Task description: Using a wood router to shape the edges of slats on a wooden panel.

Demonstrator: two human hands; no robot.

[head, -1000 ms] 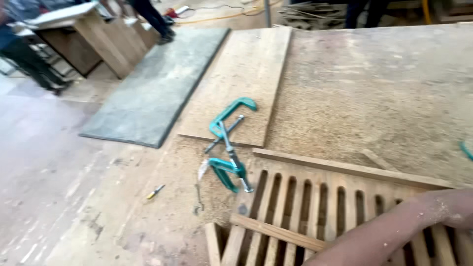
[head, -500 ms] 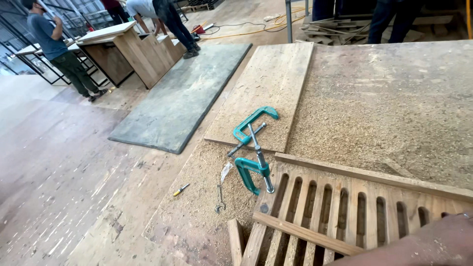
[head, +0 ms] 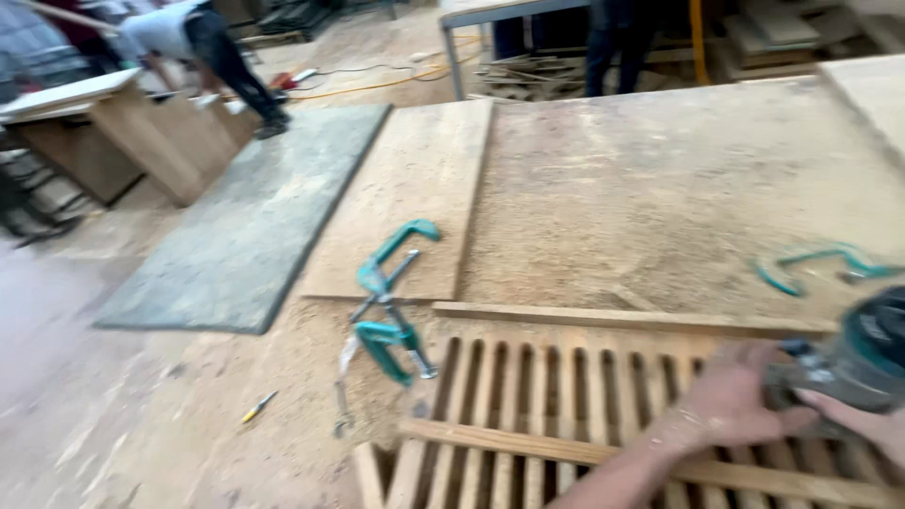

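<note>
Both our hands, left hand (head: 731,405) and right hand (head: 863,419), now clamped on teal power tool (head: 863,363) over slatted panel (head: 566,405); earlier only forearm showed. Green clamps (head: 386,302) at 9 o'clock.

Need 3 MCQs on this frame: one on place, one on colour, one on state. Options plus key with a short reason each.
1. Where do the two nearer clamps lie?
A. left of the slatted wooden panel
B. on the grey slab
C. in a hand

2. What colour are the clamps?
A. red
B. teal green
C. yellow

3. What are the person's hands doing?
A. hanging free
B. both on a power tool over the panel
C. lifting a clamp

Key:
1 A, they rest on the sawdust-covered bench just off the panel's left corner.
2 B, the frames are teal green with grey metal screws.
3 B, the left hand and the right hand wrap around the dark tool body above the slats.
</note>
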